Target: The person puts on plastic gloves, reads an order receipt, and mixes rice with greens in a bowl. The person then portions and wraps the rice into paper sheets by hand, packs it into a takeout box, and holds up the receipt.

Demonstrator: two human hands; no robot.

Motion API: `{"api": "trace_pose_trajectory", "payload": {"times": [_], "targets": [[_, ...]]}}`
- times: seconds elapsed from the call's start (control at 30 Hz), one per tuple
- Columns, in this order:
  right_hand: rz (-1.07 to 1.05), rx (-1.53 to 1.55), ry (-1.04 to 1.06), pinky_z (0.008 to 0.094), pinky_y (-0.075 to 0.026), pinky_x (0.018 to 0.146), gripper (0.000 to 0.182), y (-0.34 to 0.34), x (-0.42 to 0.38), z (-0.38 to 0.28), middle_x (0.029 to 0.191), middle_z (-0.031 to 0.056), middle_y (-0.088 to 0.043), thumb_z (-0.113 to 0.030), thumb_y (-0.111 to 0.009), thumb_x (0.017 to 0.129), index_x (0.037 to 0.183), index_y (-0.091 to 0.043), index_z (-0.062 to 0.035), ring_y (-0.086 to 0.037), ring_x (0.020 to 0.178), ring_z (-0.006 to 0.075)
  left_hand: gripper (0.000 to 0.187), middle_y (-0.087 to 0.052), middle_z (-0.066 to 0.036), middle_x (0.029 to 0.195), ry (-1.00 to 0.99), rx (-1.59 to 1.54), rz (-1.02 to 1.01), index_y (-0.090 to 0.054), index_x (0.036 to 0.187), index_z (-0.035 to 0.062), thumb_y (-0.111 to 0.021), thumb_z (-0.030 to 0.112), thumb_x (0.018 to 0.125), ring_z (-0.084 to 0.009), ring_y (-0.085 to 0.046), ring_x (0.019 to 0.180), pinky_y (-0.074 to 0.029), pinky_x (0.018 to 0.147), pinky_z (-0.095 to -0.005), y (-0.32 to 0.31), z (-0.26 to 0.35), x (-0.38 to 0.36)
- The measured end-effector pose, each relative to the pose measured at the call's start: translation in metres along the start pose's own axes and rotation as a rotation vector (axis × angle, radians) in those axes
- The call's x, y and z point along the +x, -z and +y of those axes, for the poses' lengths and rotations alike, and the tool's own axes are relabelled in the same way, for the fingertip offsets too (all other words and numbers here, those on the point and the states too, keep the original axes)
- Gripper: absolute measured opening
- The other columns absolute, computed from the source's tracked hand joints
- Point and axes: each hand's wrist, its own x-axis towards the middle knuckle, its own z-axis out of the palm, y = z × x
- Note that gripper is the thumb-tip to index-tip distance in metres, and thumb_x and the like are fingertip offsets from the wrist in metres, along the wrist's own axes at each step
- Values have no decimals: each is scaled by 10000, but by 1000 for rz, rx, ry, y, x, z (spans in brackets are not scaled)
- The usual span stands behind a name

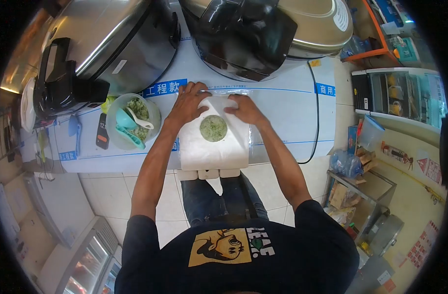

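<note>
Green food disc (213, 128), one; two hands (187, 105) (244, 110) touching white sheeting (214, 156).

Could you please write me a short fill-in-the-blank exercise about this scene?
1. The round green rice patty lies on a ____ sheet.
2. The left hand and right hand touch the sheet's ____ end, not its near one.
3. In the picture, the phone lies to the ____ of the plastic tub.

Missing words: white; far; left.

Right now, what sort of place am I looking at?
Probably a food shop's kitchen: two big cookers stand on the table, a round of green-flecked food lies in front of a person, and a glass-fronted cabinet stands off to the right.
</note>
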Motion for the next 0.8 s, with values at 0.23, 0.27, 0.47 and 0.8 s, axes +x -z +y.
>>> {"api": "trace_pose_trajectory", "payload": {"times": [0.23,0.27,0.47,0.8], "targets": [[-202,-70,-196,464,-434,941,297,33,14,-11,1046,145,-669,-289,-732,765,999,-710,-107,-567,1111,327,214,-619,-78,1020,76,-69,-198,-633,943,84,-730,134,759,-274,-559,1029,-336,978,-470,9,-4,16],[-133,-43,-115,492,-418,948,283,30,15,-17,1046,126,-666,-284,-724,773,997,-706,-112,-571,1097,321,214,-619,-78,1020,76,-70,-199,-633,943,84,-730,134,759,-274,-559,1029,-336,978,-470,9,-6,17],[-61,-151,68,465,-398,892,216,15,30,-27,973,65,-657,-206,-720,788,973,-695,-97,-595,1016,283,184,-628,-112,945,-8,-96,-234,-637,891,34,-723,106,744,-300,-589,963,-445,855,-432,6,-16,16],[-84,-356,169,489,-389,875,111,3,-37,-73,929,45,-593,-153,-617,811,885,-700,-149,-573,991,243,359,-577,-108,1027,-13,116,-120,-633,1011,62,-638,-52,670,-295,-565,992,-467,838,-412,11,18,-33]]}}
